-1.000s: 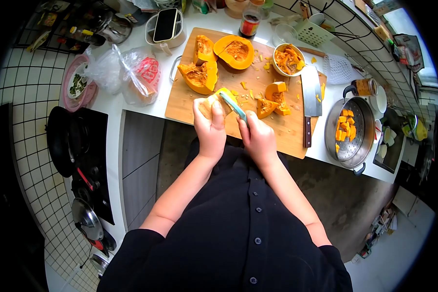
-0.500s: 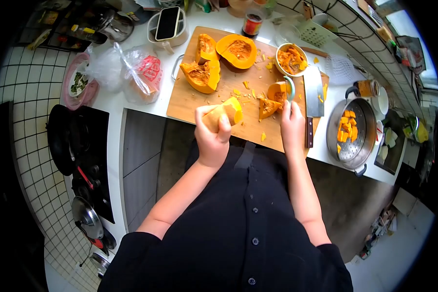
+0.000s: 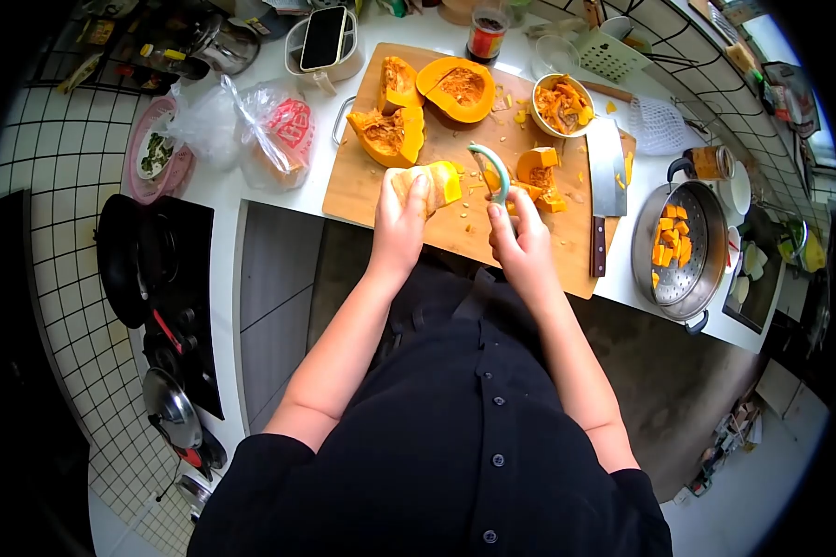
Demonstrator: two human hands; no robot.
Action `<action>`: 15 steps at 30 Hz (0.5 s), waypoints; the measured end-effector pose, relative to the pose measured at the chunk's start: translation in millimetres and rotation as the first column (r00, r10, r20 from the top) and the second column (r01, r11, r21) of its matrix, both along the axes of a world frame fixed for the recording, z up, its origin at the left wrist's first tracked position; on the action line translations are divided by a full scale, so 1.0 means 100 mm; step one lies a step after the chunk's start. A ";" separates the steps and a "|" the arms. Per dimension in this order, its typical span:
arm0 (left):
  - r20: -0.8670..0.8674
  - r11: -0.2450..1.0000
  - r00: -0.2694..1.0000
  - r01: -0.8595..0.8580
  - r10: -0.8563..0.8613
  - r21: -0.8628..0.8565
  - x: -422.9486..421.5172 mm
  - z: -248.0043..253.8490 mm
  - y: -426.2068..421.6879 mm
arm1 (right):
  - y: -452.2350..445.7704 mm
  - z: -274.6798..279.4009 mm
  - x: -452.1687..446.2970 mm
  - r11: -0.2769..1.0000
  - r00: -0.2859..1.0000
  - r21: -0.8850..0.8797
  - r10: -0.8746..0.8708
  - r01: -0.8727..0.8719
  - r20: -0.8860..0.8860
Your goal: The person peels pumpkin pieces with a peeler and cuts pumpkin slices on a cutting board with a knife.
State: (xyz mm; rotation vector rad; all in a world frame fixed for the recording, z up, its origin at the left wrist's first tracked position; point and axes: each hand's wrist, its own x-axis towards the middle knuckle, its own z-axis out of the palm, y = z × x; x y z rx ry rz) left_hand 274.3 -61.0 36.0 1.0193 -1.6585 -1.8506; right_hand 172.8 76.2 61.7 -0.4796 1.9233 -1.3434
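My left hand (image 3: 403,223) is closed around a pumpkin chunk (image 3: 448,184), held over the front of a wooden cutting board (image 3: 483,243). My right hand (image 3: 522,239) grips a pale green peeler (image 3: 489,165), its head raised a little to the right of the chunk and apart from it. Smaller pumpkin pieces (image 3: 537,169) lie on the board just beyond the peeler. Farther back are a halved pumpkin (image 3: 456,90) and two big wedges (image 3: 387,136) with their stringy insides showing. Seeds and scraps are scattered between them.
A cleaver (image 3: 607,176) lies along the board's right side, near a bowl of pumpkin pulp (image 3: 563,104). Farther right, a steel steamer pot (image 3: 683,278) holds pumpkin cubes. Plastic bags (image 3: 274,139) sit left of the board, and a phone (image 3: 324,39) rests on a container behind.
My right hand has lifted the peeler off the board's right side and brought it left, toward the pumpkin chunk. The chunk in my left hand has turned and lies more level.
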 end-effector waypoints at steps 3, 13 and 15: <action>0.011 0.992 1.000 0.010 -0.012 0.123 0.01 0.03 -0.03 | -0.02 -0.15 -0.12 0.995 0.997 0.099 0.028 -0.021 -0.071; 0.165 0.997 0.983 0.080 -0.078 -0.006 0.08 -0.43 -0.15 | 0.02 -0.38 -0.31 0.997 0.991 -0.014 -0.079 0.081 0.105; 0.223 0.990 0.972 0.099 -0.074 -0.102 0.08 -0.55 -0.17 | 0.02 -0.33 -0.33 0.997 0.982 -0.023 -0.074 0.079 0.174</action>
